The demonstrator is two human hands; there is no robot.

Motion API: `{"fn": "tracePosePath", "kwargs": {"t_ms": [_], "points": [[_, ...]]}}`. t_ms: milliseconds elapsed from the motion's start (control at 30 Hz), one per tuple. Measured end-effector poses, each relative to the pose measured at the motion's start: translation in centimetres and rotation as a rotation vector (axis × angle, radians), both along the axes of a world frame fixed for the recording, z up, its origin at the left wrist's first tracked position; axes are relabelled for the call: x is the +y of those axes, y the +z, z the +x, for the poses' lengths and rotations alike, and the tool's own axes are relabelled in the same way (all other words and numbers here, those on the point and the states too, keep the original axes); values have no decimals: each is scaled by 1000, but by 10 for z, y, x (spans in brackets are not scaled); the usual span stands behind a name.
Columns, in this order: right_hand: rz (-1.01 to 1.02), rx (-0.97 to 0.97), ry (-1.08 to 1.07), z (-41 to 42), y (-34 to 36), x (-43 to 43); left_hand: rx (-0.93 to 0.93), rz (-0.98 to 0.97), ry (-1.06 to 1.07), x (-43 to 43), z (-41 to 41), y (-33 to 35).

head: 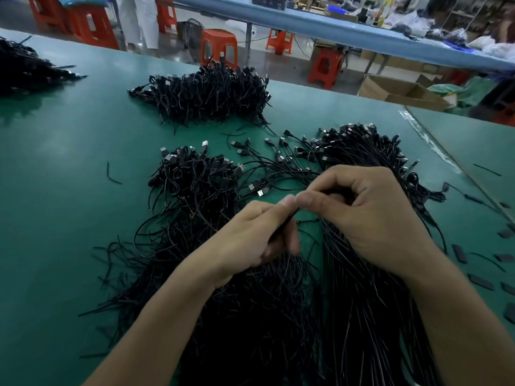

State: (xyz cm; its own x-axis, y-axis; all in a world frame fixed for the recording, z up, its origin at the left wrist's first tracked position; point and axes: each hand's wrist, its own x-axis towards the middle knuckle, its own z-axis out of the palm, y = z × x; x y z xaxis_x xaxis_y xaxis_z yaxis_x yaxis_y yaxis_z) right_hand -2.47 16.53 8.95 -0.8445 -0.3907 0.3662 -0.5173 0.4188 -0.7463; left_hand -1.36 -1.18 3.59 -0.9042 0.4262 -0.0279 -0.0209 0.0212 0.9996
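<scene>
The left hand (259, 232) and right hand (370, 215) both pinch one thin black wire (291, 217) over the big cable pile (278, 316). The far heap (211, 93) behind that pile looks done. Lots are left.

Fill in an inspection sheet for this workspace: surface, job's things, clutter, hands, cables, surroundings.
Surface: glossy green table mat.
Job's things: thin black cable held between both hands.
Clutter: short flat black pieces at right; stray black wire offcut at left.
Hands: left hand grips the cable; right hand pinches it.
Cables: heaps of black USB cables far, left, right and under the arms.
Surroundings: orange plastic stools, brown cardboard box, long blue bench.
</scene>
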Motion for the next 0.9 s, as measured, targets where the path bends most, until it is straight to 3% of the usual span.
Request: {"fn": "tracePosePath", "kwargs": {"t_ms": [133, 267, 367, 433, 533, 633, 800, 900], "points": [[-120, -121, -52, -6, -12, -9, -93, 256, -98, -4, 4, 6], [43, -207, -9, 2, -27, -17, -148, 674, -110, -8, 0, 6], [246, -249, 47, 13, -32, -19, -136, 883, 41, -6, -5, 5], [361, -242, 81, 20, -32, -19, -24, 819, 231, -2, -8, -1], [395, -154, 75, 24, -22, -15, 221, 363, 444, 2, -7, -7], [350, -31, 14, 18, -9, -7, 298, -121, 325, 4, 0, -7], [39, 13, 10, 8, 3, -1, -56, 9, 29, 4, 10, 6], [-106, -29, -56, 1, -1, -6, -165, 319, -115, -5, 10, 11]]}}
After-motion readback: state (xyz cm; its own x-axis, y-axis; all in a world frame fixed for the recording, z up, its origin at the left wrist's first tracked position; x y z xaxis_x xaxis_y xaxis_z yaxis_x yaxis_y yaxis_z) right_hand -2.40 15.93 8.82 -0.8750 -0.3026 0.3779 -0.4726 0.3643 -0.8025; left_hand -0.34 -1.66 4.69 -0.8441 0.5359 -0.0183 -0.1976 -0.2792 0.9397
